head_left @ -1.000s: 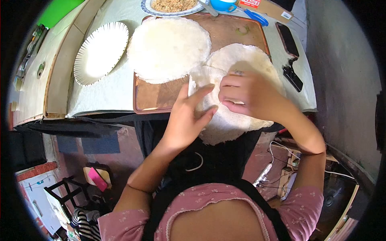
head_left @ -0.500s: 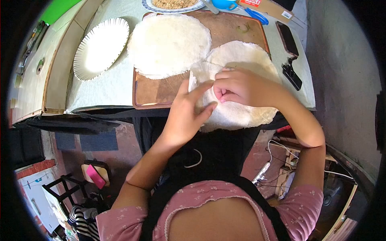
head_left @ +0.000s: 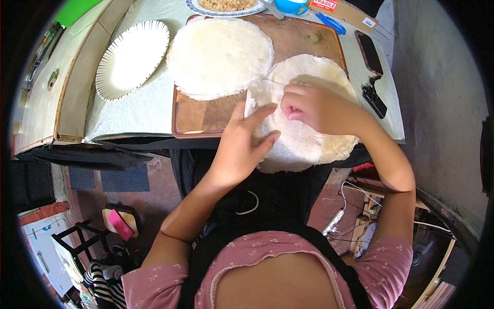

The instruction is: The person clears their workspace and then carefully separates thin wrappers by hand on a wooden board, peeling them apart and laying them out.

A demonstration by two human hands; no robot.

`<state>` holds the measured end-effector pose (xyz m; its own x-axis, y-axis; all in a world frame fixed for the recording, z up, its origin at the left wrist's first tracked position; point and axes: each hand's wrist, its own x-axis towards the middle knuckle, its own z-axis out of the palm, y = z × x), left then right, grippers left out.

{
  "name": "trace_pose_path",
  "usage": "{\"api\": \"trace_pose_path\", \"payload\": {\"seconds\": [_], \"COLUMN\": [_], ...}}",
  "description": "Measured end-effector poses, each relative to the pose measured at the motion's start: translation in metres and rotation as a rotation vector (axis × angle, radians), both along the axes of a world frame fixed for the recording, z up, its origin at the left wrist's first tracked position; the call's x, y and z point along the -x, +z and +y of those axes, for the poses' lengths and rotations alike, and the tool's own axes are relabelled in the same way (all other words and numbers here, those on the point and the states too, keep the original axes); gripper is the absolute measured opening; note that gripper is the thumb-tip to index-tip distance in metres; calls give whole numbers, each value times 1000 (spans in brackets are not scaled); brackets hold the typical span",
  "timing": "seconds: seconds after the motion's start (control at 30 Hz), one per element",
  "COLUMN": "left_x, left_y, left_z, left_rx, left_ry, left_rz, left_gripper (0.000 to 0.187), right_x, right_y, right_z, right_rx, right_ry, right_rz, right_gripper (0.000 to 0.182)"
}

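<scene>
A stack of thin, round, pale wrappers [head_left: 303, 149] lies partly on the brown board [head_left: 206, 116], its near edge hanging past the table. My left hand [head_left: 242, 139] rests at the stack's left side, thumb and index finger spread apart on the top sheet. A thin, wrinkled flap [head_left: 261, 91] stands up near those fingers. Over the middle of the stack, my right hand [head_left: 319, 108] is closed with its fingers curled in; whatever its fingertips grip is hidden. Another round pile of wrappers [head_left: 221, 56] sits on the board's left half.
A white fluted paper plate [head_left: 133, 61] is at the left. At the back are a plate of crumbly brown filling [head_left: 226, 5], a blue cup [head_left: 290, 6] and blue-handled scissors [head_left: 331, 23]. A phone [head_left: 369, 52] and a black clip [head_left: 374, 100] lie at the right edge.
My right hand has shifted slightly right and away from my left hand, its fingers still curled. My left hand stays at about the same spot on the stack.
</scene>
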<state>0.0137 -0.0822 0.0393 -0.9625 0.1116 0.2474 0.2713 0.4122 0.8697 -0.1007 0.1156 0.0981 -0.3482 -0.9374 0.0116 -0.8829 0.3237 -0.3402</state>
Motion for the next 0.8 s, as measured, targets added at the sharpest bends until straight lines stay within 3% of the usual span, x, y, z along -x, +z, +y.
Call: {"api": "trace_pose_path", "payload": {"seconds": [0.4, 0.5, 0.53, 0.6, 0.7, 0.77, 0.8], "left_x": [0, 0, 0, 2, 3, 2, 3], "left_y": [3, 1, 0, 0, 3, 9, 14], "left_z": [0, 0, -1, -5, -12, -17, -20], "left_rx": [14, 2, -2, -35, -117, -156, -172], "left_ry": [-6, -11, -16, -34, -74, -102, -147], "left_rz": [-7, 8, 12, 6, -24, -38, -21], "left_gripper": [46, 45, 45, 43, 40, 39, 40], "right_x": [77, 110, 130, 144, 125, 88, 67], "right_y": [-1, -2, -5, -8, -23, -11, -5], "right_z": [59, 76, 97, 114, 98, 66, 48], "right_rx": [81, 2, 99, 68, 360, 373, 337], "right_ry": [-281, -861, -896, -987, -721, -513, -416], "right_rz": [-3, 411, 530, 552, 370, -354, -441], "right_gripper": [11, 12, 30, 48, 66, 70, 69]}}
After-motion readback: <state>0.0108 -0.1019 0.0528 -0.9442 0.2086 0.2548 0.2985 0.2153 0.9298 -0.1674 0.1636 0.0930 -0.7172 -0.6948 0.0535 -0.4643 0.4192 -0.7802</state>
